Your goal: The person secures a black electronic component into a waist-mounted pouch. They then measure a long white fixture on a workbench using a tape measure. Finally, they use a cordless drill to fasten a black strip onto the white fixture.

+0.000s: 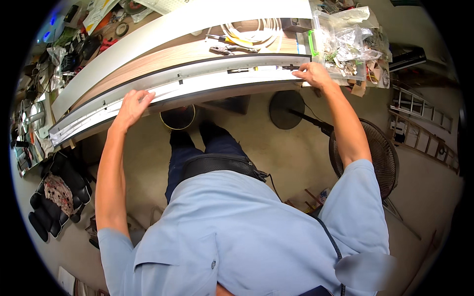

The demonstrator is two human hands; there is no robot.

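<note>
Long white strip (197,81) under fingers (143,96) of both hands.

Two hands rest on one long white metal strip (187,81): the left hand (132,105) with its fingers laid over the near edge, the right hand (313,74) with its fingertips on the far end. One clear plastic box (340,47) full of small parts sits just past the right fingers. One coil of white cable (252,33) lies beyond the strip. One floor fan (380,158) stands below the right arm.
</note>
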